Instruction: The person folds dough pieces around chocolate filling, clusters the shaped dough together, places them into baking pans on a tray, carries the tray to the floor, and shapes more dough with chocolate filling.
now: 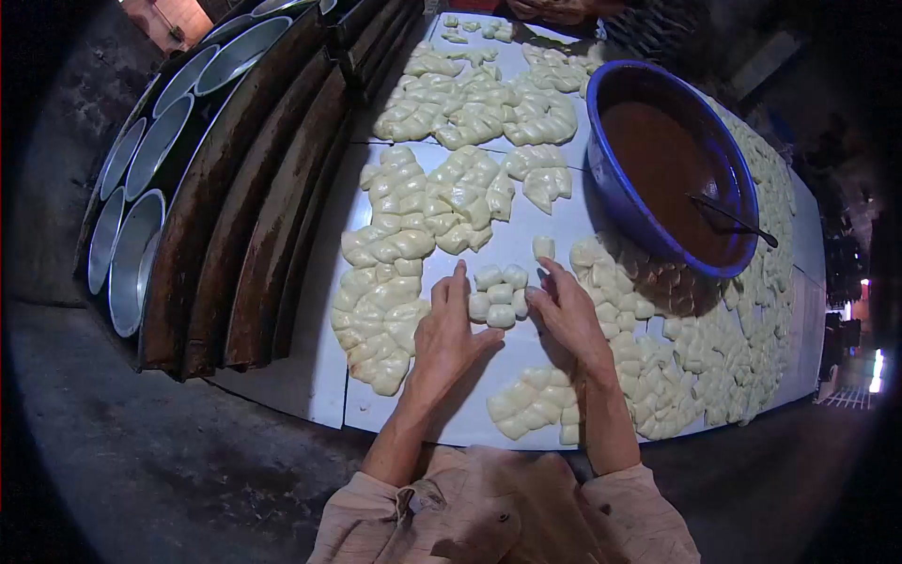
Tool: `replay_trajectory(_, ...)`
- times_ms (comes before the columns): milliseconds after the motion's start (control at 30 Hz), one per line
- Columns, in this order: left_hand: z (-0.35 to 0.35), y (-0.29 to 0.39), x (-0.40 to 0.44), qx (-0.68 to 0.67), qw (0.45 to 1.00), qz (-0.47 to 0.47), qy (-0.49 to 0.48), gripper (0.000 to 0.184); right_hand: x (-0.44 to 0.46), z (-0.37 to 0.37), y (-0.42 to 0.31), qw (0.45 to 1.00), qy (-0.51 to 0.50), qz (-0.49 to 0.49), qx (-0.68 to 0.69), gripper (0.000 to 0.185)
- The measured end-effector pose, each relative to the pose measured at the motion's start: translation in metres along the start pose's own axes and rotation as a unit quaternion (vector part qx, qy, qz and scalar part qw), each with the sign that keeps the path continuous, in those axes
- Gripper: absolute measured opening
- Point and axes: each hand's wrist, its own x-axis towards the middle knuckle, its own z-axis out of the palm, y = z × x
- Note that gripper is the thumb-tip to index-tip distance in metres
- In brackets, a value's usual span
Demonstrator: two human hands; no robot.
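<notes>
A small cluster of pale, glossy dough pieces (500,295) lies on the white tabletop between my two hands. My left hand (447,329) is on the cluster's left side, fingers stretched up and thumb out along its near edge. On the other side, my right hand (569,315) has its thumb at the cluster's right edge and its index finger reaching up. That fingertip is close to a single dough piece (544,247) lying apart above the cluster; whether they touch I cannot tell. Both hands are open, with nothing gripped.
Joined dough pieces (381,310) cover the left of the white table (319,376), with more dough (691,367) at right. A blue basin (601,169) of brown filling (658,141) holds a dark-handled utensil (738,221). Stacked trays with metal pans (136,263) stand at left.
</notes>
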Motion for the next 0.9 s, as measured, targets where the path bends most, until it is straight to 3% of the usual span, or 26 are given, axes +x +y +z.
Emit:
replay_trajectory(33,0.005,-0.001,0.004,0.009,1.000,-0.019,-0.019,0.116,0.001,0.002,-0.001,1.000,-0.006,-0.002,-0.015,0.059)
replay_trajectory(133,0.022,0.003,0.023,0.024,0.998,-0.050,-0.042,0.103,0.011,0.020,-0.004,0.999,-0.008,-0.025,-0.038,0.049)
replay_trajectory(200,0.029,-0.006,0.028,-0.009,1.000,0.019,-0.020,0.081,0.015,0.027,0.002,0.997,-0.018,0.002,0.073,0.045)
replay_trajectory(267,0.014,-0.002,0.032,-0.112,0.992,0.024,-0.057,0.078,0.015,0.022,-0.001,0.974,-0.069,0.068,0.204,0.040)
replay_trajectory(333,0.029,-0.027,0.029,-0.223,0.974,0.018,-0.032,0.079,0.005,0.021,-0.018,0.895,-0.099,0.114,0.421,0.036)
replay_trajectory(367,0.027,-0.028,0.025,-0.271,0.961,0.007,-0.050,0.081,0.009,0.029,-0.003,0.907,-0.099,0.071,0.404,0.036)
replay_trajectory(433,0.010,-0.033,0.017,-0.335,0.940,0.004,-0.061,0.083,0.000,0.018,-0.030,0.921,-0.100,0.073,0.370,0.035)
replay_trajectory(467,-0.008,-0.025,0.011,-0.351,0.935,0.012,-0.057,0.082,0.005,0.010,-0.042,0.943,-0.122,0.056,0.304,0.035)
replay_trajectory(600,-0.135,0.021,-0.027,-0.298,0.954,-0.008,0.018,0.078,0.009,0.003,-0.148,0.919,-0.190,-0.074,0.339,0.035)
replay_trajectory(667,-0.191,0.032,-0.044,-0.339,0.938,0.025,0.076,0.079,0.017,0.005,-0.208,0.908,-0.209,-0.163,0.324,0.037)
replay_trajectory(700,-0.218,0.030,-0.049,-0.273,0.950,0.082,0.123,0.076,0.017,0.000,-0.246,0.898,-0.256,-0.128,0.333,0.037)
replay_trajectory(733,-0.246,0.028,-0.054,-0.205,0.954,0.137,0.168,0.074,0.023,0.008,-0.273,0.888,-0.237,-0.247,0.308,0.036)
replay_trajectory(767,-0.274,0.035,-0.062,-0.250,0.946,0.106,0.175,0.074,0.032,0.016,-0.300,0.867,-0.245,-0.314,0.300,0.036)
replay_trajectory(800,-0.301,0.039,-0.068,-0.295,0.935,0.075,0.182,0.075,0.030,0.017,-0.334,0.864,-0.277,-0.287,0.308,0.037)
replay_trajectory(900,-0.380,0.021,-0.069,-0.089,0.979,0.038,0.181,0.076,0.054,0.039,-0.402,0.872,-0.301,-0.338,0.185,0.045)
